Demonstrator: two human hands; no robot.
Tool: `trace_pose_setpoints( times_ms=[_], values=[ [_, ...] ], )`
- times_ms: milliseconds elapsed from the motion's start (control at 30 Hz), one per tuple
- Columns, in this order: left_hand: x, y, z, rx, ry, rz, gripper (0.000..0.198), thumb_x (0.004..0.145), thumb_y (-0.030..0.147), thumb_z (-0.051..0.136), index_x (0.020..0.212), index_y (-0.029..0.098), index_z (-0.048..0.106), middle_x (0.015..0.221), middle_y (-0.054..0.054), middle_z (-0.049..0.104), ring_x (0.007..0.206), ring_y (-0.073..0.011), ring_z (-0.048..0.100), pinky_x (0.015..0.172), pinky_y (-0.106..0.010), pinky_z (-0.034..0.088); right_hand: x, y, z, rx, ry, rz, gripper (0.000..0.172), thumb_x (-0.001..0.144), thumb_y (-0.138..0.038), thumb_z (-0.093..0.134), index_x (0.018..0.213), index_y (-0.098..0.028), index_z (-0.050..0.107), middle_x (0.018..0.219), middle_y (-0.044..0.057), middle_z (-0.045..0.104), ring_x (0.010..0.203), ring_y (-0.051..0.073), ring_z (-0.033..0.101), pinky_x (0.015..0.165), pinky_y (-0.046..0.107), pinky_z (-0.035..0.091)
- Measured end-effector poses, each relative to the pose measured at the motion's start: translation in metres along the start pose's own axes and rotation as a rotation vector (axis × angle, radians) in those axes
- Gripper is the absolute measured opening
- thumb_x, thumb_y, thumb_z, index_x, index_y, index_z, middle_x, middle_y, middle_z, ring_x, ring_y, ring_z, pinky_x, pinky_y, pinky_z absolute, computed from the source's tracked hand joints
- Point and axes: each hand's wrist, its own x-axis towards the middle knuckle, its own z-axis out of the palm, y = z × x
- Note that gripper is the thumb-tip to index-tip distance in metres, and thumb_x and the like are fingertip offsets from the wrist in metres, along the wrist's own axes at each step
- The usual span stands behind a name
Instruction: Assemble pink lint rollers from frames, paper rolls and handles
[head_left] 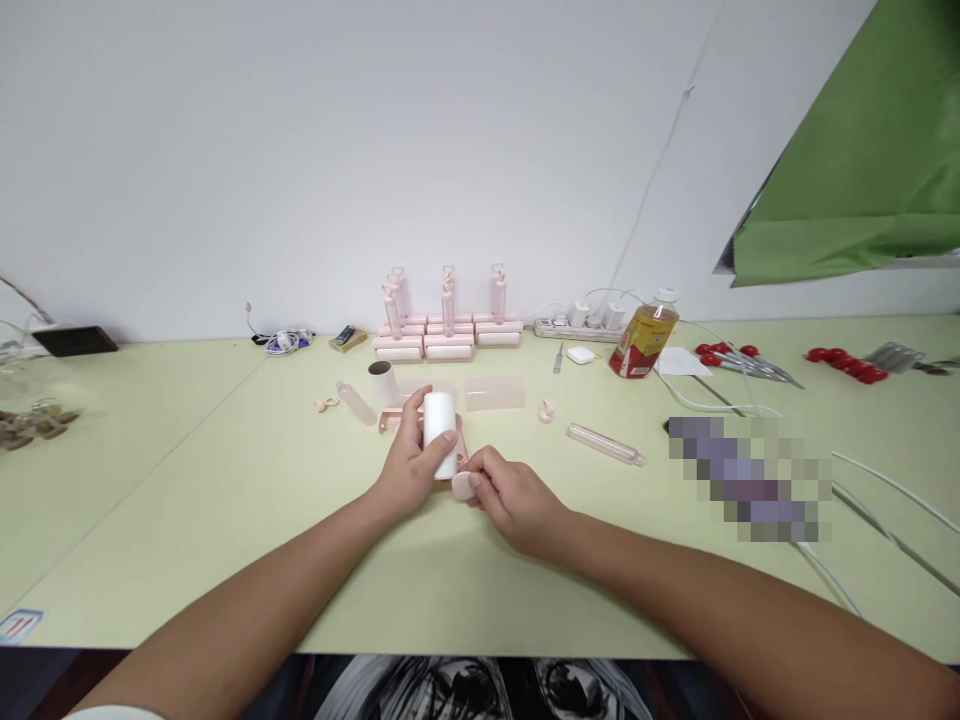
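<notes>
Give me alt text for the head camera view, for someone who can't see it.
The left hand holds a white roll and the right hand pinches a small pink rounded piece over a yellow-green table. Farther back are pink cases, with a bottle to their right.

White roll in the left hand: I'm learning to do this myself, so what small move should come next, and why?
Probably bring the pale pink piece against the near end of the white roll: the right hand pinches that piece close by that end, while the left hand holds the roll.
</notes>
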Motion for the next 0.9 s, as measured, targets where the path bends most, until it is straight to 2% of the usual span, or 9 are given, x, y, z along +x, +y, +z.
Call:
trace_pose_setpoints(
  times_ms=[133,233,333,433,567,767,900],
  values=[
    [0.0,-0.002,-0.001,0.054,0.003,0.012,0.072,0.085,0.045,0.055,0.144,0.02,0.022,0.095,-0.004,0.058,0.082,-0.0194,0.059,0.071,-0.033,0.047,0.0,0.001,0.0,0.327,0.049,0.13,0.013,0.099,-0.032,0.038,0.091,-0.023,0.042,0.077,0.001,0.065,0.067,0.016,0.065,0.063,0.029,0.05],
    [0.001,-0.006,-0.001,0.086,0.014,0.044,0.072,0.085,0.044,0.056,0.144,0.021,0.022,0.095,-0.004,0.056,0.081,-0.0182,0.057,0.071,-0.032,0.046,0.002,0.001,-0.001,0.349,0.123,0.134,0.015,0.098,-0.036,0.041,0.091,-0.023,0.045,0.077,0.001,0.064,0.069,0.016,0.063,0.064,0.029,0.05],
    [0.001,-0.009,-0.002,0.088,-0.004,0.036,0.071,0.086,0.045,0.055,0.145,0.022,0.022,0.096,-0.004,0.055,0.082,-0.0187,0.055,0.07,-0.031,0.045,0.004,0.0,-0.006,0.189,0.156,0.053,0.014,0.096,-0.036,0.047,0.092,-0.023,0.049,0.079,0.001,0.061,0.07,0.015,0.058,0.064,0.027,0.047],
    [0.001,-0.01,-0.003,0.043,-0.056,0.004,0.071,0.087,0.047,0.054,0.146,0.021,0.024,0.097,-0.005,0.056,0.081,-0.0185,0.054,0.068,-0.031,0.045,0.005,0.001,-0.012,-0.071,0.143,-0.117,0.01,0.095,-0.025,0.046,0.087,-0.022,0.051,0.08,0.003,0.06,0.071,0.016,0.054,0.066,0.028,0.044],
    [0.001,-0.011,-0.004,0.048,-0.077,0.047,0.071,0.086,0.045,0.056,0.147,0.021,0.029,0.104,-0.006,0.057,0.087,-0.019,0.054,0.075,-0.032,0.045,0.007,0.003,-0.017,-0.301,0.091,-0.312,0.015,0.093,-0.013,0.042,0.09,-0.019,0.056,0.085,0.007,0.062,0.078,0.019,0.053,0.07,0.03,0.043],
    [0.0,-0.01,-0.008,0.094,-0.124,0.164,0.068,0.085,0.04,0.058,0.146,0.023,0.033,0.121,-0.007,0.056,0.099,-0.0221,0.053,0.085,-0.035,0.044,0.007,-0.001,-0.021,-0.446,0.057,-0.435,0.022,0.092,-0.007,0.041,0.089,-0.018,0.06,0.082,0.007,0.062,0.073,0.018,0.048,0.065,0.028,0.039],
    [-0.002,-0.009,-0.009,0.141,-0.046,0.228,0.067,0.086,0.039,0.056,0.146,0.022,0.031,0.119,-0.009,0.056,0.099,-0.0225,0.054,0.085,-0.036,0.045,0.006,-0.005,-0.022,-0.474,0.046,-0.442,0.022,0.091,-0.006,0.043,0.09,-0.017,0.061,0.083,0.007,0.062,0.074,0.018,0.047,0.066,0.029,0.038]
  ],
)
